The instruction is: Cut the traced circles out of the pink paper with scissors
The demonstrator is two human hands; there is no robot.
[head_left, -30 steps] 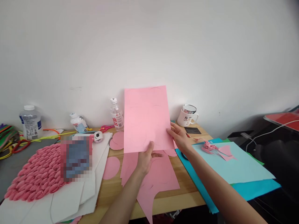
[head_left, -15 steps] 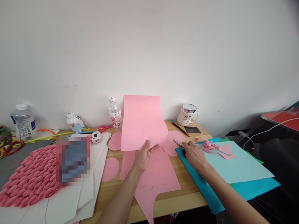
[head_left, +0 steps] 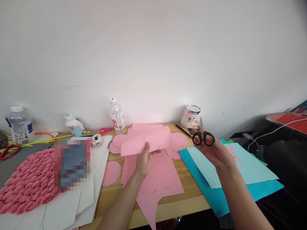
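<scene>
Left hand [head_left: 144, 159], centre: thumb on top and fingers beneath, pinching the near edge of a pink sheet [head_left: 146, 138]. The sheet is held low and almost flat, reaching away from the hand toward the wall, with faint circle outlines on its surface. The forearm rises from the lower edge of the view, wrist straight.

Right hand [head_left: 217, 152], to the right and well apart from the sheet: palm turned up, fingers curled round the scissors [head_left: 203, 138]. Their black loops face the camera and the closed blades point upward. The forearm enters from the lower right corner.

Below the left hand, cut pink paper [head_left: 160, 179] lies on the wooden table [head_left: 192, 191], with a pink disc [head_left: 111, 172] to its left. Under the right wrist lie a light blue sheet [head_left: 240, 166] and a darker blue sheet [head_left: 263, 188]. By the wall stand a mug [head_left: 191, 117] and a water bottle [head_left: 116, 116]. At far left, a pink woven piece [head_left: 26, 182] rests on white sheets [head_left: 72, 204].
</scene>
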